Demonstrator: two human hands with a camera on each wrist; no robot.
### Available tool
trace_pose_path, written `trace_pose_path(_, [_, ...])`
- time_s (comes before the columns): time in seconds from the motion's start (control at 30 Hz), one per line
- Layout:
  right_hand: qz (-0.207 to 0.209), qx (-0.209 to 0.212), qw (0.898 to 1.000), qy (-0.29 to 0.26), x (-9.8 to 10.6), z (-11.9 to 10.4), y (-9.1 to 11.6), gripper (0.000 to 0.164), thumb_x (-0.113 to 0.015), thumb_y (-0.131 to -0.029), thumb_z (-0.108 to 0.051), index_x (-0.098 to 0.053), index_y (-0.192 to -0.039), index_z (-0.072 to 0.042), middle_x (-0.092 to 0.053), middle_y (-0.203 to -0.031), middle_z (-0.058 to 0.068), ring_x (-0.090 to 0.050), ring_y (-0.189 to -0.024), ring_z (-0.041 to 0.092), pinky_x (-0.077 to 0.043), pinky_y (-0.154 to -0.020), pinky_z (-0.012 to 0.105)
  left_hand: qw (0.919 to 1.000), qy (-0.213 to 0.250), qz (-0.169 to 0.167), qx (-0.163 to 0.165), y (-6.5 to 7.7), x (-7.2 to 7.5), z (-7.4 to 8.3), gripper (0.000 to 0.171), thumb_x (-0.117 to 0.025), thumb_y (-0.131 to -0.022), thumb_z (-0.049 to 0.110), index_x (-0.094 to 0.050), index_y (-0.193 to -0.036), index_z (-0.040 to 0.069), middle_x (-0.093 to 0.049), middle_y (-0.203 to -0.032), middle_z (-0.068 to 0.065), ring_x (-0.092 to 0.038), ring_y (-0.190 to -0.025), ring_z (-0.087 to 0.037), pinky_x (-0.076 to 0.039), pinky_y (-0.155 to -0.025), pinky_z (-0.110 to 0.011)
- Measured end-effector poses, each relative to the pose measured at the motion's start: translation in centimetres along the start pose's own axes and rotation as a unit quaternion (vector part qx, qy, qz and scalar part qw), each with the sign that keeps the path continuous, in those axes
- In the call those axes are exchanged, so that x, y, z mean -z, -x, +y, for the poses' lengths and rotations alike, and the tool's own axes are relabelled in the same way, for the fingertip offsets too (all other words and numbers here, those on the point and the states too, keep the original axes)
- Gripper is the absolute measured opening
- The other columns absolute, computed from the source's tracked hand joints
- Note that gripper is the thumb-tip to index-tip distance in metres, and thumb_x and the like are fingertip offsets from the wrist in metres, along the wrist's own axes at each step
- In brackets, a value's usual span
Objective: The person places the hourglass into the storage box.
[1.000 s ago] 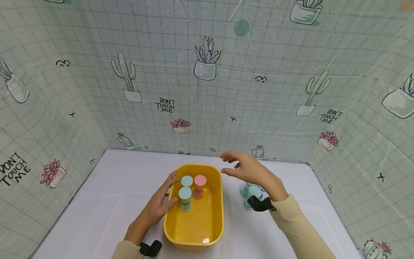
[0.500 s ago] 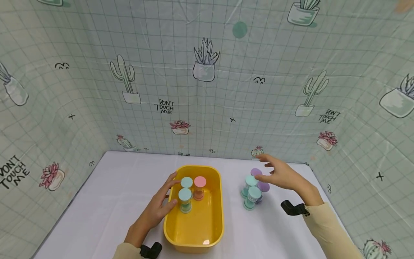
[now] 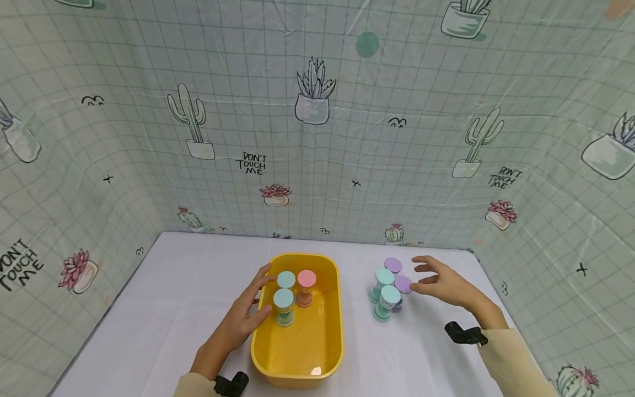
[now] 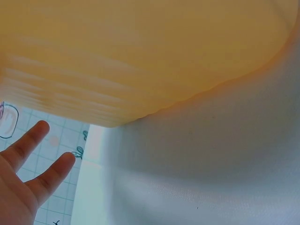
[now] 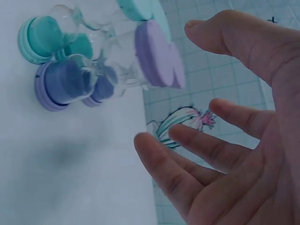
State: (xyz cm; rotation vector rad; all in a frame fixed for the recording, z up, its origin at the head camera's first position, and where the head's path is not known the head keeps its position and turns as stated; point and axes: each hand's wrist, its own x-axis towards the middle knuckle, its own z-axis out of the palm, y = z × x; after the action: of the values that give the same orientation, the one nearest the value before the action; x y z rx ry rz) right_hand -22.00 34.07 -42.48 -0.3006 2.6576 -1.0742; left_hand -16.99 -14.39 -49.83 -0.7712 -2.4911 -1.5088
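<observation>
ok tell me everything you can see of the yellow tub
The yellow tub is oblong, open-topped and round-cornered, glossy like plastic. It sits upright on the white table, three hourglasses standing toward its far end and a glint showing near its near end. The left hand seems to touch its left rim.

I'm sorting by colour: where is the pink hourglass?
In the head view, the pink hourglass stands in the far half of the yellow tub, right of two pale-blue-topped ones.

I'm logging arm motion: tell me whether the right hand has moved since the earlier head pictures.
Yes: judged against the yellow bin, the right hand has moved rightward, farther from it.
</observation>
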Motion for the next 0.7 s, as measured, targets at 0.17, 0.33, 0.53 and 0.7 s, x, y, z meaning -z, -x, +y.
trace_pose_path(0.17, [-0.013, -0.017, 0.998, -0.050, -1.3, 1.0, 0.2, 0.074, -0.076, -0.093, -0.031, -0.039, -0.152, -0.005, -0.051, -0.146, 0.031, -0.064, -0.122, 0.042, -0.055, -0.094, 0.052, 1.0000, -0.002, 0.002, 0.001, 0.1, 0.0, -0.1, 0.057, -0.055, -0.098, 0.016, -0.043, -0.153, 0.018, -0.023, -0.171, -0.009, -0.039, -0.146, -0.043, -0.050, -0.095, -0.054])
trace_pose_path(0.33, [-0.011, -0.032, 0.996, -0.086, -2.6, 1.7, 0.1, 0.073, -0.075, -0.092, -0.029, -0.040, -0.152, -0.005, -0.051, -0.146, 0.030, -0.064, -0.122, 0.035, -0.057, -0.093, 0.045, 0.9999, 0.009, -0.002, 0.006, 0.0, 0.0, -0.1, 0.055, -0.055, -0.099, 0.021, -0.043, -0.153, 0.015, -0.022, -0.172, -0.009, -0.037, -0.148, -0.045, -0.049, -0.096, -0.059])
trace_pose_path(0.53, [-0.008, -0.034, 0.991, -0.128, -3.4, 2.2, -0.1, 0.070, -0.076, -0.091, -0.024, -0.042, -0.150, -0.004, -0.053, -0.141, 0.027, -0.067, -0.111, 0.025, -0.058, -0.090, 0.036, 0.9999, 0.007, 0.000, 0.007, 0.0, 0.0, 0.1, 0.056, -0.056, -0.099, 0.021, -0.043, -0.153, 0.015, -0.023, -0.172, -0.010, -0.037, -0.148, -0.045, -0.049, -0.096, -0.060])
trace_pose_path(0.7, [-0.010, -0.026, 0.989, -0.146, -3.8, 2.5, -0.2, 0.068, -0.076, -0.092, -0.024, -0.043, -0.149, -0.004, -0.050, -0.143, 0.027, -0.066, -0.110, 0.024, -0.058, -0.090, 0.034, 0.9999, 0.008, 0.000, 0.011, 0.0, 0.0, 0.3, 0.056, -0.056, -0.099, 0.020, -0.043, -0.153, 0.015, -0.023, -0.172, -0.010, -0.036, -0.149, -0.045, -0.049, -0.096, -0.059])
